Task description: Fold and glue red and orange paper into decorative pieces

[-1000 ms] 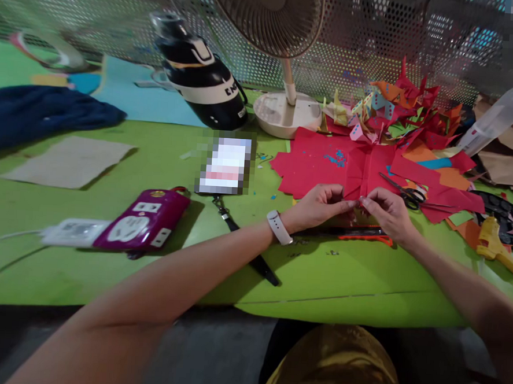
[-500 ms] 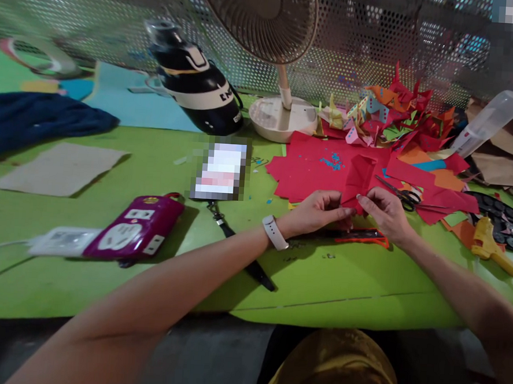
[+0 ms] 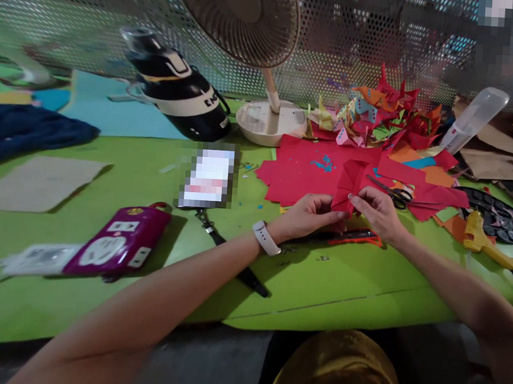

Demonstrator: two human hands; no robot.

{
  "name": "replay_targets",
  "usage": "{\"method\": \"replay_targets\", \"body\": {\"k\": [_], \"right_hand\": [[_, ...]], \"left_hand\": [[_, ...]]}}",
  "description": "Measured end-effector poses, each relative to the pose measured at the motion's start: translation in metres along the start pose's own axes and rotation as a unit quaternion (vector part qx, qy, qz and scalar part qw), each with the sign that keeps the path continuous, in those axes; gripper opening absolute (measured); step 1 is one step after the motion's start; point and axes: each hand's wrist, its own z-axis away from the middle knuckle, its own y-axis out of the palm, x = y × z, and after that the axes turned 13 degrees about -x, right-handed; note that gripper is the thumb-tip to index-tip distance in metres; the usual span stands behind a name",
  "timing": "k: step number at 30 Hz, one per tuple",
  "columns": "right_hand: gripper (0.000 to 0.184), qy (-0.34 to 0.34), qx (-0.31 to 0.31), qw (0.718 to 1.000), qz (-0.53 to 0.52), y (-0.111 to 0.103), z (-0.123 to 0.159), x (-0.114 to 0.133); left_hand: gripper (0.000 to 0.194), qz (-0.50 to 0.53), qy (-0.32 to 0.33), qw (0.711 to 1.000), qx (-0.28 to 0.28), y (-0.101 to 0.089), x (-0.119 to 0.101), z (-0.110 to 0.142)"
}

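Note:
Between my hands is a folded piece of red paper (image 3: 347, 183), creased and held up above the table. My left hand (image 3: 313, 216), with a pale watch band (image 3: 266, 238) at the wrist, pinches its lower left part between thumb and fingers. On its right edge, my right hand (image 3: 375, 209) has thumb and forefinger closed. Below the hands lies an orange and black tool (image 3: 356, 237), partly covered. Behind the paper are flat red sheets (image 3: 296, 171) with small blue paper bits (image 3: 325, 163). Black-handled scissors (image 3: 397, 196) lie just past my right hand.
A yellow glue gun (image 3: 482, 240) and black round tray (image 3: 498, 215) sit at the right. Folded paper pieces (image 3: 374, 109) are heaped at the back, beside a fan (image 3: 272, 120). Leftward are a black bottle (image 3: 184, 95), a phone (image 3: 209, 174) and a purple power strip (image 3: 121, 239).
The whole view has shifted, so things sit a little further left. Both hands still grip the red paper, which now leans slightly more to the right.

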Motion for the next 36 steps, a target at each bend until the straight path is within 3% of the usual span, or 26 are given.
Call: {"method": "replay_targets", "body": {"k": [14,22,26,31,36], "right_hand": [[0.045,-0.028,0.005,0.999,-0.018,0.0,0.0,-0.001],[0.05,0.001,0.012,1.0,-0.02,0.0,0.001,0.002],[0.046,0.004,-0.016,0.999,-0.031,-0.001,0.0,0.0],[0.04,-0.001,-0.043,0.999,-0.024,-0.005,-0.004,-0.002],[0.036,0.0,-0.046,0.998,-0.053,-0.003,-0.004,-0.003]], "left_hand": [[0.035,-0.007,-0.001,1.0,-0.013,0.0,-0.002,0.0],[0.039,-0.004,0.006,1.0,-0.016,0.0,0.002,0.0],[0.038,-0.023,0.041,0.998,-0.028,0.0,0.0,0.0],[0.036,-0.055,0.12,0.988,-0.082,-0.001,-0.007,-0.001],[0.034,-0.048,0.116,0.988,-0.091,-0.001,-0.007,-0.001]]}}
